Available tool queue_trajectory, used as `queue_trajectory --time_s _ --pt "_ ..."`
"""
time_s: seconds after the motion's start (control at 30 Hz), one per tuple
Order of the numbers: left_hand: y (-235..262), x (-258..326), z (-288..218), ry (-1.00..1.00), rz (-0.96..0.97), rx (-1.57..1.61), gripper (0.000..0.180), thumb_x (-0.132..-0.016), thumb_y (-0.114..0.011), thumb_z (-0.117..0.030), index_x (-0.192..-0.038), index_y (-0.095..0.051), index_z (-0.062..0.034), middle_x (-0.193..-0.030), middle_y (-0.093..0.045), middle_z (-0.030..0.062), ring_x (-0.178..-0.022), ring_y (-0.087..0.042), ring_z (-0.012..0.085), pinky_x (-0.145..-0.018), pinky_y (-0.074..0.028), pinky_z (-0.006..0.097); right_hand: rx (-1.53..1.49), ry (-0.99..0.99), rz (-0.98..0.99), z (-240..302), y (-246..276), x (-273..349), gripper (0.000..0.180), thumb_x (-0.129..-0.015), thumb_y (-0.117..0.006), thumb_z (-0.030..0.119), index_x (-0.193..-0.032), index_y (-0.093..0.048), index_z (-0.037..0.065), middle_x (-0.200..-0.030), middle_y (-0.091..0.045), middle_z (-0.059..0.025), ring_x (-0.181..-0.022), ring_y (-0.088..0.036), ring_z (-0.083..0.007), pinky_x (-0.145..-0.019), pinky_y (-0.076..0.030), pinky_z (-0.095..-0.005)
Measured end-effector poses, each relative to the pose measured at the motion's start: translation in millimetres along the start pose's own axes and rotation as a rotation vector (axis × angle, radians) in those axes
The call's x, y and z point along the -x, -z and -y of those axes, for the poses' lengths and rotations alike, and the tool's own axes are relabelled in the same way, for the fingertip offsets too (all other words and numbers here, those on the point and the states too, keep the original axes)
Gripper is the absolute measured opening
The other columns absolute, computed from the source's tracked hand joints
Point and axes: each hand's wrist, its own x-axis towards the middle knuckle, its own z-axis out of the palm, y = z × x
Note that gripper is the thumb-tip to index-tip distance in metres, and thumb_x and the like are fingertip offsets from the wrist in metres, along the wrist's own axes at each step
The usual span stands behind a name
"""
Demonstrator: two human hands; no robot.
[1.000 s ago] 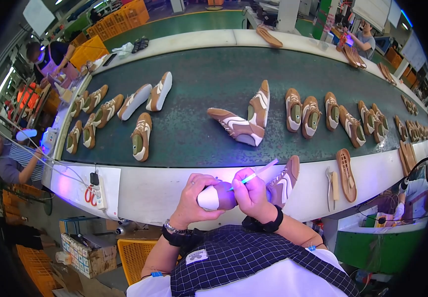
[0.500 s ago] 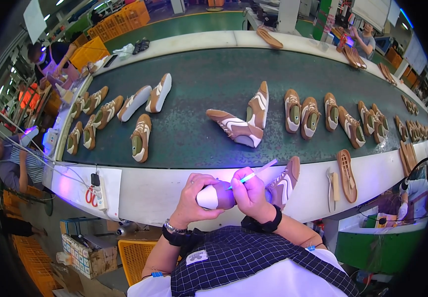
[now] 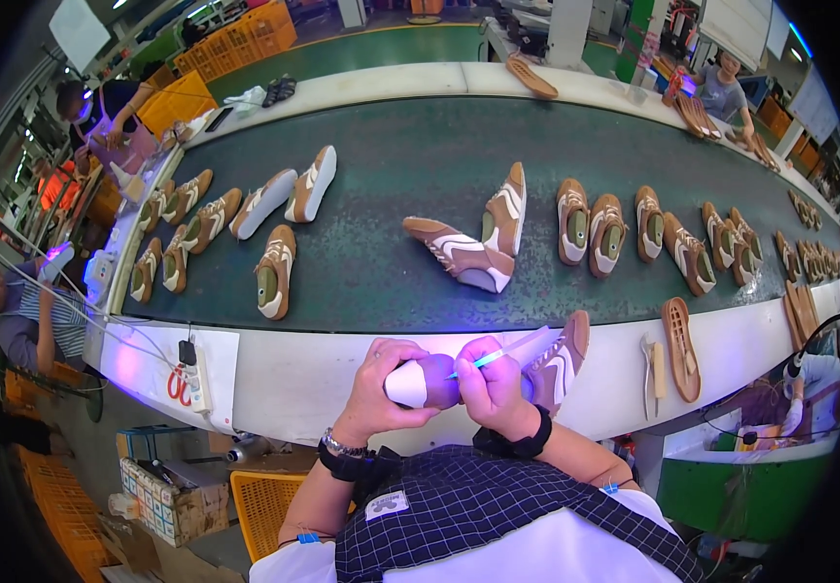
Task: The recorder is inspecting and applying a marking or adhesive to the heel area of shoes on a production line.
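My left hand (image 3: 379, 391) is wrapped round a shoe (image 3: 435, 381), whose white and brown end faces up to the left. Pinched in my right hand (image 3: 497, 394) is a slim pale pen-like stick (image 3: 490, 358), its tip against the shoe's brown part. The stick's upper end is smeared by motion, and blue-violet light falls on both hands. Just right of my right hand, a brown and white sneaker (image 3: 564, 361) lies on the white ledge, partly hidden by that hand.
Beyond the ledge, the dark green belt (image 3: 371, 175) carries several brown sneakers, among them a pair (image 3: 473, 255) straight ahead. A loose brown sole (image 3: 680, 350) and a wooden-handled tool (image 3: 660, 374) lie at right. Red-handled scissors (image 3: 179, 386) and a power strip lie left.
The stick's upper end has swung in my right hand, with its tip still at the shoe. At the far right, a co-worker's hand has come down toward the soles on the far ledge.
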Motion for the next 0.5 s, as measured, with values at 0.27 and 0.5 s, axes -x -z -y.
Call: queue_trajectory --time_s 0.27,0.5 --pt "-2.5 -3.5 -0.8 0.002 -0.005 0.009 0.057 -0.051 -0.086 -0.021 -0.101 -0.062 -0.0067 -0.1 -0.064 0.0078 -0.097 -0.058 0.0266 -0.091 -0.043 0.038 0.0 -0.037 -0.012 -2.2 2.0 -2.9 0.011 -0.097 -0.051 0.011 -0.093 -0.052 0.001 -0.063 -0.056 -0.001 -0.051 -0.052 -0.0052 -0.046 -0.041 -0.0216" --pt "-5.3 -5.8 -0.2 0.009 -0.004 0.017 0.057 -0.051 -0.086 -0.02 -0.1 -0.062 -0.0066 -0.1 -0.064 0.0074 -0.098 -0.057 0.026 -0.091 -0.043 0.038 -0.001 -0.009 -0.002 -4.8 6.2 -0.2 0.011 -0.096 -0.051 0.01 -0.091 -0.052 0.0 -0.064 -0.057 -0.0026 -0.051 -0.053 -0.0058 -0.046 -0.042 -0.0225"
